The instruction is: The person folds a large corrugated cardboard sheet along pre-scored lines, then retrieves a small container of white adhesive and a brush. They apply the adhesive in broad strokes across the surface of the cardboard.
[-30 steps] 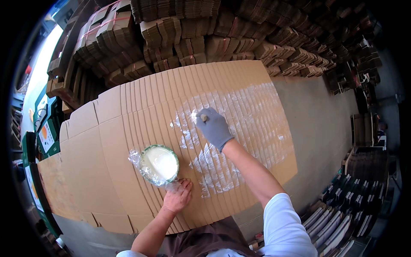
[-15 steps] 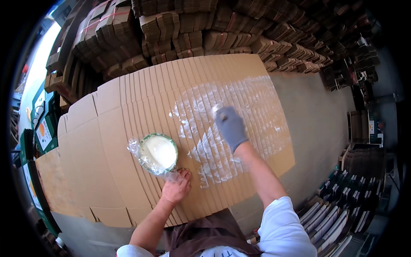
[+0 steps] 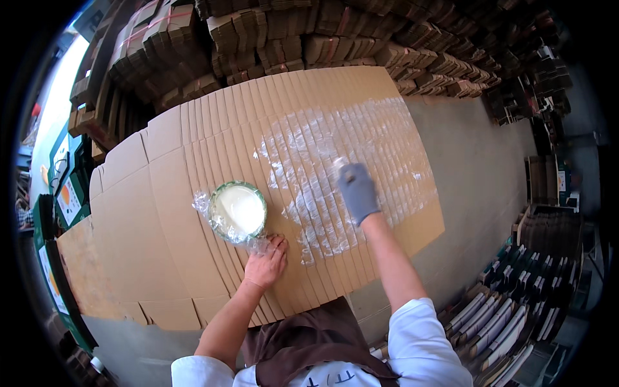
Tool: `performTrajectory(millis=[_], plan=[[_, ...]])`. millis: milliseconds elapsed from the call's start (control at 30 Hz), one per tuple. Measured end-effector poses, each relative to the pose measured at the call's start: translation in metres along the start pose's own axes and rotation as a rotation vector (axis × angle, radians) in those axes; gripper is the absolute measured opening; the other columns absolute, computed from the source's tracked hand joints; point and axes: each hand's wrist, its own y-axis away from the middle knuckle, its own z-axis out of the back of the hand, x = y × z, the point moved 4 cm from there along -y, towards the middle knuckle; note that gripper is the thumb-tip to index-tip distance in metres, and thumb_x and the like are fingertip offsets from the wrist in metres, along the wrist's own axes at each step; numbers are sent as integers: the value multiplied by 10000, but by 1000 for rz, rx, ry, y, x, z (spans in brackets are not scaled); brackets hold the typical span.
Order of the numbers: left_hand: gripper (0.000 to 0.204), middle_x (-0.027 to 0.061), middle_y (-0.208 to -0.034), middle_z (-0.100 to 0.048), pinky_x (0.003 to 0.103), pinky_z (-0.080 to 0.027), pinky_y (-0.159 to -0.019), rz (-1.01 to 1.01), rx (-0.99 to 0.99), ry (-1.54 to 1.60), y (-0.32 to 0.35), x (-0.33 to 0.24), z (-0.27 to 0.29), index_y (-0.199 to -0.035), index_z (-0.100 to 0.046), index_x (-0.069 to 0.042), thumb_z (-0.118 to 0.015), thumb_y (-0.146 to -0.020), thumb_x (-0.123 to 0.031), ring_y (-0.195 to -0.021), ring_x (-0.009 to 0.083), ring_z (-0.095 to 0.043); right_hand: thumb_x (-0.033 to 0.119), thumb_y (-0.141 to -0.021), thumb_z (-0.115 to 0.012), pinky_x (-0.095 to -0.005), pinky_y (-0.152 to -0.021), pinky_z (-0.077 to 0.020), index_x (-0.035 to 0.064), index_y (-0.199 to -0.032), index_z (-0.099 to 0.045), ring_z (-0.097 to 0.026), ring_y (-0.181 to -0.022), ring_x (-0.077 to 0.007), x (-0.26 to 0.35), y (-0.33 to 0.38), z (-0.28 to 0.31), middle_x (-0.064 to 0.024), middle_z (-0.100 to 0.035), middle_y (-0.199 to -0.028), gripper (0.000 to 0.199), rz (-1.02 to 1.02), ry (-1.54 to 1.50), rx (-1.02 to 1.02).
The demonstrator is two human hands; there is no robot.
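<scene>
- A fanned spread of flat cardboard sheets (image 3: 193, 213) lies overlapped like shingles, so only a narrow strip of each sheet's edge shows across the middle and right of the spread.
- A wide patch of wet white glue (image 3: 329, 161) covers those strips, streaky and shiny, running from the centre of the spread toward its far right part; the rest of the cardboard is dry and plain brown.
- The right hand (image 3: 356, 192) wears a grey glove and rests on the glued patch near its lower right; its grip is closed around something small and pale at the fingertips, but what it is cannot be told.
- The left hand (image 3: 265, 263) is bare and lies flat on the cardboard, fingers spread and holding nothing, its fingertips touching the crumpled clear plastic (image 3: 248, 240) that lines the bowl.
- The round bowl (image 3: 237, 211) with a green rim sits on the cardboard just left of the glued patch, just beyond the left hand; it is nearly full of smooth cream-white paste, and the plastic liner spills over its rim.
- Stacks of bundled folded cartons (image 3: 271, 39) are piled behind the spread.
- More flat cartons stand in rows (image 3: 516, 290) on the grey floor at the right.
</scene>
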Motion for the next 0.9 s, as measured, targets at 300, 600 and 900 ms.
performTrajectory(millis=[300, 600, 900], plan=[[419, 69, -1291, -546, 440, -395, -1059, 17, 16, 18, -1, -1, -1, -1230, -592, -79, -661, -824, -158, -1248, 265, -493, 192, -898, -561, -492, -718, -539, 133, -1000, -604, -645, -831, -377, 6, 48, -30, -143, -589, -1060, 125, 124, 169, 80], [409, 63, -1293, -553, 431, -411, -1047, 7, -1, -3, -2, -1, 0, -1225, -595, -78, -662, -828, -151, -1238, 269, -506, 206, -912, -608, -420, -773, -514, 71, -927, -648, -631, -875, -371, 29, -39, -14, -185, -621, -983, 141, -56, -82, -18], [413, 62, -1293, -552, 431, -411, -1046, 20, 20, 5, -3, -4, 0, -1226, -591, -72, -662, -826, -147, -1230, 266, -510, 191, -889, -593, -476, -716, -543, 125, -933, -622, -652, -800, -403, 7, -52, -2, -170, -604, -981, 84, 40, 205, -59]])
